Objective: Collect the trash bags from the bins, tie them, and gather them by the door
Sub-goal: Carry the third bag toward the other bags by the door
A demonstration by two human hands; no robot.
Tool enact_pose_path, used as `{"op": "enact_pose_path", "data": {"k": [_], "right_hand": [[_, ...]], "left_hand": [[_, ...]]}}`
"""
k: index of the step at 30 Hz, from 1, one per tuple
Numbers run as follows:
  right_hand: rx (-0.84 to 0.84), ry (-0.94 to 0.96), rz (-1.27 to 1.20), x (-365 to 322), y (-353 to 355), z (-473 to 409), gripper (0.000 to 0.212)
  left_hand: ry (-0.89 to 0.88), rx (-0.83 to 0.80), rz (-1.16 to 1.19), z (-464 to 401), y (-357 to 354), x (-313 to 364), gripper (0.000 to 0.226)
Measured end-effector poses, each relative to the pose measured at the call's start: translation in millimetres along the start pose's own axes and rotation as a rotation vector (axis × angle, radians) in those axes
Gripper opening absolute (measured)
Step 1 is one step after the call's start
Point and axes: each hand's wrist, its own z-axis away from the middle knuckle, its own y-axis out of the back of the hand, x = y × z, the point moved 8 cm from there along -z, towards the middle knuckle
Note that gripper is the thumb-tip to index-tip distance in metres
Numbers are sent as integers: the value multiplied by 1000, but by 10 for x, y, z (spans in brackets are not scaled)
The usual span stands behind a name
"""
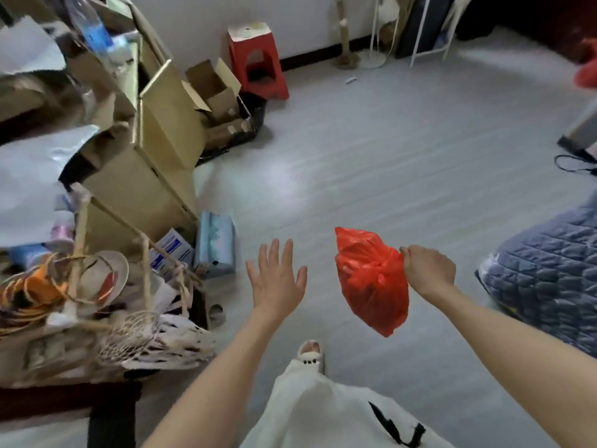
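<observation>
A tied red plastic trash bag (371, 279) hangs in the air above the pale floor, right of centre in the head view. My right hand (428, 270) grips its knotted neck from the right side. My left hand (276, 278) is held out flat to the left of the bag, fingers spread, touching nothing. Another patch of red plastic (586, 72) shows at the far right edge, blurred and cut off by the frame. No bin and no door are visible.
Cardboard boxes (161, 124) and clutter pile up along the left side. A red plastic stool (255, 59) stands by the far wall. A blue quilted cover (549, 270) lies at the right. A black cable (571, 163) lies on the floor at the right.
</observation>
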Motion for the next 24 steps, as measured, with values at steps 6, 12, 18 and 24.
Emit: {"op": "enact_pose_path", "data": {"k": [6,12,18,24], "right_hand": [[84,-126,-152,-193,645,-1417,43],[184,-268,-422,119,968,-3047,36],[153,-330,-544,537,1320,-4675,33],[186,-421,-591,1036,1888,-6169,33]], "left_hand": [[-163,-47,-62,-1822,365,724,61],[-367,-105,-96,-3505,240,1939,60],[-418,-142,-108,-5087,225,3146,60],[-485,-138,-117,-6478,476,4320,60]]}}
